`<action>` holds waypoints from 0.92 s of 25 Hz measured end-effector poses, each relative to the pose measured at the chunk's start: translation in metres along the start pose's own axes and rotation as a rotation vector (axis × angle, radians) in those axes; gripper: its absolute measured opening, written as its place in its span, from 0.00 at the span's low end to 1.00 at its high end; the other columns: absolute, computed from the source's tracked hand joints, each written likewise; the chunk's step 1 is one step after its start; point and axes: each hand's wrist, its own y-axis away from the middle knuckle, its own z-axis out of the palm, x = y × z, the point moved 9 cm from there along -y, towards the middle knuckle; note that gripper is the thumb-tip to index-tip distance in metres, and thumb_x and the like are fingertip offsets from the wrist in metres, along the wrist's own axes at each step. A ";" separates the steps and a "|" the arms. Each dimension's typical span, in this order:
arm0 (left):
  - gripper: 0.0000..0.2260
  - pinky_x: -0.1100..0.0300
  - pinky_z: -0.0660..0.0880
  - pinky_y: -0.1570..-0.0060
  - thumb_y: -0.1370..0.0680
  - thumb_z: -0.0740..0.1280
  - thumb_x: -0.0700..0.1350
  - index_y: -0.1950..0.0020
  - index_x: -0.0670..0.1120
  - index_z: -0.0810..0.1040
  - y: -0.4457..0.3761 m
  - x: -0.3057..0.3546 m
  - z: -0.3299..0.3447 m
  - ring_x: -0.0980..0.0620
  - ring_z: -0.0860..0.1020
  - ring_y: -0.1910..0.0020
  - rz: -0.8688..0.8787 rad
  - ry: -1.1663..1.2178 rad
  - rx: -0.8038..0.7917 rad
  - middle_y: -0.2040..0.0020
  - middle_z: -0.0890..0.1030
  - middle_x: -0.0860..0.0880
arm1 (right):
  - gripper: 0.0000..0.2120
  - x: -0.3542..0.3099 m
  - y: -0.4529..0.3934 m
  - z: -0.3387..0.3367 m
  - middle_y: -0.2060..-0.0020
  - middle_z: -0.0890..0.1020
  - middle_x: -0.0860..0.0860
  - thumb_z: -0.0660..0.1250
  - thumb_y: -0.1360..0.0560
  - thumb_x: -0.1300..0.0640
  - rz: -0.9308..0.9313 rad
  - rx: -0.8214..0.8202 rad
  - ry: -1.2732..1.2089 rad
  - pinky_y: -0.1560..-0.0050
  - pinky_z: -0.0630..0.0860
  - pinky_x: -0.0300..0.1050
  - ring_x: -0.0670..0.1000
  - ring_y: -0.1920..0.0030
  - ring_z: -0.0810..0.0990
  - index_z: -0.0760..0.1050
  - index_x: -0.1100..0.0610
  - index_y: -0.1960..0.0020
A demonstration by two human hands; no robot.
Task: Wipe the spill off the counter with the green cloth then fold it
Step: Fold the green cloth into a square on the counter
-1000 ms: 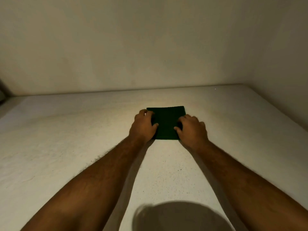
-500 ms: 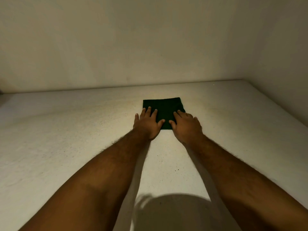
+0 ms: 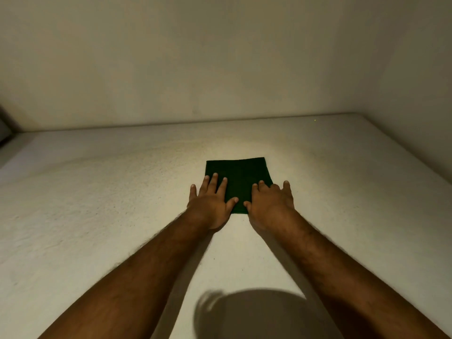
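**Folded cloth pressed flat on desk**

The green cloth point(image 3: 238, 176) lies folded square mid-desk point(image 3: 97, 216). The left hand point(image 3: 211, 204) and right hand point(image 3: 271, 204), open and gripping nothing, flatten its near edge. No spill shows; next, probably, lifting away.

dark green cloth point(image 3: 238, 176) (plain), white speckled counter point(image 3: 97, 204)

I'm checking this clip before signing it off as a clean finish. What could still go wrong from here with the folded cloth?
1. Both hands, left hand and right hand, lie flat on the near half of the green cloth; lifting them may let the fold spring open.
2. Palms sliding back could drag the cloth along the counter, skewing its edges.
3. The light is dim, so any leftover wetness on the counter cannot be ruled out.
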 end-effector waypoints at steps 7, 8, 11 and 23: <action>0.38 0.40 0.43 0.14 0.19 0.35 0.71 0.13 0.55 0.35 0.177 -0.066 0.032 0.47 0.36 0.13 -0.065 -0.015 0.012 0.12 0.35 0.49 | 0.34 -0.106 0.125 0.019 0.16 0.60 0.66 0.53 0.12 0.42 -0.203 -0.114 0.140 0.20 0.46 0.78 0.69 0.20 0.64 0.56 0.63 0.15; 0.39 0.41 0.43 0.14 0.21 0.32 0.72 0.13 0.56 0.33 0.203 -0.076 0.037 0.48 0.35 0.13 -0.089 -0.029 0.003 0.13 0.33 0.50 | 0.32 -0.125 0.144 0.024 0.17 0.61 0.68 0.54 0.12 0.43 -0.246 -0.137 0.157 0.21 0.46 0.79 0.71 0.20 0.64 0.59 0.63 0.16; 0.40 0.43 0.42 0.14 0.24 0.28 0.72 0.15 0.55 0.31 0.246 -0.090 0.045 0.47 0.34 0.13 -0.139 -0.058 -0.024 0.14 0.32 0.50 | 0.31 -0.151 0.178 0.033 0.18 0.61 0.68 0.56 0.12 0.43 -0.337 -0.168 0.196 0.22 0.45 0.81 0.71 0.20 0.64 0.62 0.62 0.17; 0.35 0.39 0.42 0.15 0.14 0.47 0.66 0.11 0.51 0.43 0.117 0.049 0.022 0.43 0.39 0.12 0.051 0.050 -0.025 0.11 0.41 0.44 | 0.30 0.034 0.117 0.020 0.13 0.56 0.50 0.50 0.13 0.37 0.008 -0.137 -0.139 0.18 0.43 0.75 0.60 0.14 0.57 0.56 0.47 0.13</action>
